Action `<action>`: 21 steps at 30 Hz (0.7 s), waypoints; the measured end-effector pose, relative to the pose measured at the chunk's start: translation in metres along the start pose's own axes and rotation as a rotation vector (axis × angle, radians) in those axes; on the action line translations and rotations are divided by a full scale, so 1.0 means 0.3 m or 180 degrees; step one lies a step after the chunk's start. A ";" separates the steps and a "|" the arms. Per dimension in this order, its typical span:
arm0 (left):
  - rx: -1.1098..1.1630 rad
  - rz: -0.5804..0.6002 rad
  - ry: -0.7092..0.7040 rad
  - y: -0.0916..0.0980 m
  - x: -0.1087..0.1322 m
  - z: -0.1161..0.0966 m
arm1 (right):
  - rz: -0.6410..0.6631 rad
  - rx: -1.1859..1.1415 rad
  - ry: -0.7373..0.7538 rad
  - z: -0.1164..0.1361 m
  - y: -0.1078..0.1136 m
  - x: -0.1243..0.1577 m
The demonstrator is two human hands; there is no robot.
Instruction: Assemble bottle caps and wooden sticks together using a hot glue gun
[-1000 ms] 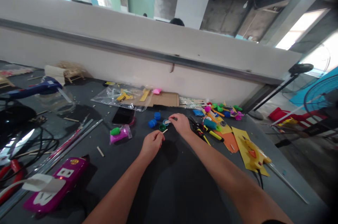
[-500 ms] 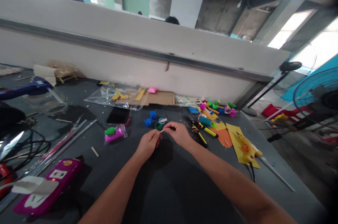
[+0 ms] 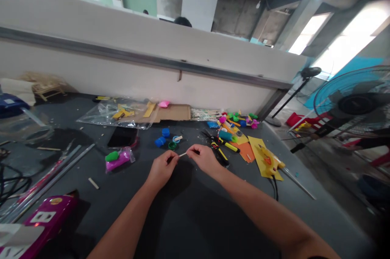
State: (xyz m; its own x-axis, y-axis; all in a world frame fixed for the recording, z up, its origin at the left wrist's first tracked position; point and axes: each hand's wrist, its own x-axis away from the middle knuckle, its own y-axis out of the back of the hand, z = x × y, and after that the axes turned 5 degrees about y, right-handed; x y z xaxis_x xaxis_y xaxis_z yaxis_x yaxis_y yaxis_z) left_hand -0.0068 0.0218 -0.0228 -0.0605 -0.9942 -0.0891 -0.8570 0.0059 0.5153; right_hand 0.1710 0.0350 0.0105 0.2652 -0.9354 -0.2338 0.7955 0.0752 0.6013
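Between my two hands runs a short, thin, pale stick [image 3: 182, 155], pinched at one end by each. My left hand [image 3: 162, 168] closes its thumb and fingers on the stick's left end. On the right end, my right hand [image 3: 203, 158] grips with thumb and forefinger. Just beyond the hands lie a green bottle cap [image 3: 172, 145], a light blue ring-like cap [image 3: 177, 139] with a pale wooden piece on it, and blue caps [image 3: 160, 141]. Pliers with yellow and black handles [image 3: 219, 154] rest to the right of my right hand.
A yellow glue gun [image 3: 269, 164] lies on yellow paper at the right. Colourful clay pieces [image 3: 234, 116] sit at the back. To the left are a phone [image 3: 122, 136], a purple clay packet [image 3: 118, 162], clear rods [image 3: 57, 181] and a purple power strip [image 3: 50, 218]. A fan [image 3: 353, 104] stands beyond the table.
My hands have drawn slightly apart, so more of the stick shows between them. The whole view has shifted, with the table's things now further left.
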 end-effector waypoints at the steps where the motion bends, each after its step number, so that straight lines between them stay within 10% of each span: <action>1: -0.0035 -0.0017 0.0068 0.000 -0.002 0.003 | -0.0059 0.0033 0.0045 -0.005 0.028 0.011; 6: -0.0176 0.0006 0.0288 0.002 -0.011 0.007 | -0.0764 0.0719 -0.0337 -0.110 0.319 0.119; 11: -0.0573 0.0174 0.0253 0.002 -0.009 -0.011 | -0.1319 0.2574 -0.1806 -0.284 0.639 0.325; 17: -0.0858 0.0245 0.0365 -0.008 -0.006 -0.022 | -0.0716 0.2469 -0.3153 -0.437 0.674 0.428; 21: -0.0852 0.0232 0.0450 -0.008 -0.002 -0.029 | -0.1318 0.1852 -0.3204 -0.475 0.673 0.414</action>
State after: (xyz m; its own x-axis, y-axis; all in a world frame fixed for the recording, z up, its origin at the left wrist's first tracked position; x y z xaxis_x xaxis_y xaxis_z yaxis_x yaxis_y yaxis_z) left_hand -0.0002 0.0216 -0.0167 -0.0289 -0.9974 0.0661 -0.6866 0.0678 0.7238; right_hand 0.4421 -0.0166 -0.0062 -0.6914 -0.7207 0.0499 0.2905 -0.2141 0.9326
